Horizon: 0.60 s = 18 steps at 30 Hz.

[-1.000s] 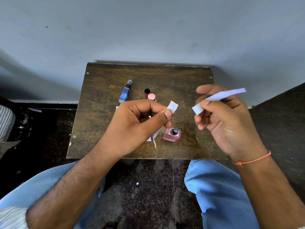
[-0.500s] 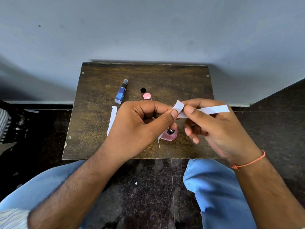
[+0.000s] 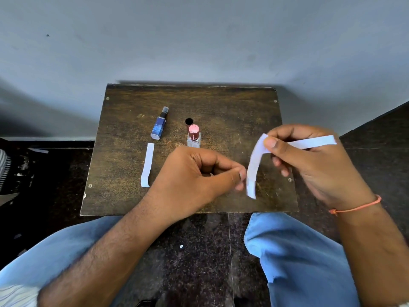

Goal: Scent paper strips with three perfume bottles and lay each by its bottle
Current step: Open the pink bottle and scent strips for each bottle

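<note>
One white paper strip (image 3: 147, 165) lies flat on the brown wooden table (image 3: 124, 151), just below the upright blue perfume bottle (image 3: 159, 126). Next stands the pink-capped clear bottle (image 3: 193, 136). Nearer, the left hand (image 3: 194, 180) is curled, pinching nothing. The right hand (image 3: 314, 165) pinches a bent white paper strip (image 3: 254, 165).

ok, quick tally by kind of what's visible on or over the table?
Perfume bottles: 2, the blue bottle and the pink-capped bottle; no third in view.
Paper strips: 3, the flat strip on the table, plus the held strips, apparently two, in the right hand.
Total: 5
</note>
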Each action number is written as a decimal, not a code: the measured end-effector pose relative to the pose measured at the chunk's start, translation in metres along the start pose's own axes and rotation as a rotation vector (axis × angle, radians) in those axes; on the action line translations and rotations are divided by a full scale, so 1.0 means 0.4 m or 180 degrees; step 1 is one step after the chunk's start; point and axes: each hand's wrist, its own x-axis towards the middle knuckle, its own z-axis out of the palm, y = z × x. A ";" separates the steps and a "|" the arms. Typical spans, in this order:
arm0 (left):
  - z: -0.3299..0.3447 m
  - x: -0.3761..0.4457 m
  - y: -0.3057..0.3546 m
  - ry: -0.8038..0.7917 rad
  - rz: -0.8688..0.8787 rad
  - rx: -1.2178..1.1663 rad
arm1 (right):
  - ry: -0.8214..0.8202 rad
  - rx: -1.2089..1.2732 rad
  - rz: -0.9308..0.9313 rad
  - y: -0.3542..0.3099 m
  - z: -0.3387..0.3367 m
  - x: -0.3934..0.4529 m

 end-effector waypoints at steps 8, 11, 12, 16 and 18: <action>0.002 -0.013 -0.005 -0.0367 0.0103 0.0589 | -0.0024 -0.1727 0.0534 0.084 -0.159 0.018; -0.033 0.003 -0.006 0.0105 0.0273 0.0599 | -0.0019 -0.2148 0.0614 0.102 -0.163 0.034; -0.043 0.006 -0.009 0.0275 0.0290 0.0650 | 0.0016 -0.2261 0.0591 0.106 -0.161 0.038; -0.075 0.004 -0.029 0.0484 0.0212 0.0858 | 0.0155 -0.2580 0.0287 0.116 -0.145 0.052; -0.083 -0.003 -0.042 0.0398 0.0148 0.0943 | 0.0181 -0.2696 0.0181 0.122 -0.138 0.058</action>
